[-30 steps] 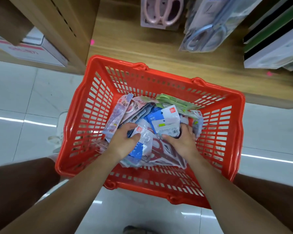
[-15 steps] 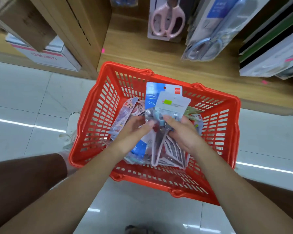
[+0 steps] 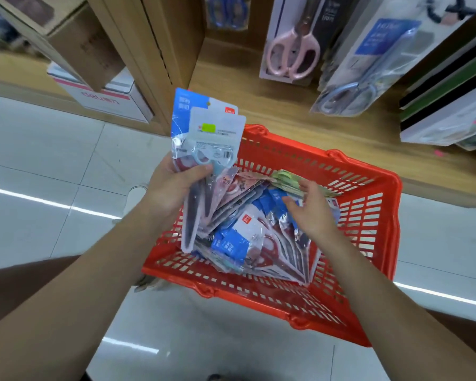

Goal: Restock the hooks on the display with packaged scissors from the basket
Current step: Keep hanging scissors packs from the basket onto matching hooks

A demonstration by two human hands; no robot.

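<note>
- Fingers (image 3: 198, 170) of the left hand (image 3: 171, 188) are pinching stacked packaged scissors (image 3: 215, 130) mid-pack, holding them above the basket (image 3: 286, 145)'s left edge.
- The right hand (image 3: 311, 207) is hovering, fingers spread, over the remaining packs (image 3: 245, 229).
- These are likely handling light, slick and floppy (grip near the stiffer header).

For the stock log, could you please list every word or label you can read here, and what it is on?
"deli", roughly: pink lettering on the white box; the end is blurred.
Red logo tabs on the held packets and a basket packet: too small to read.
Print on the hanging packages: blurred.
</note>
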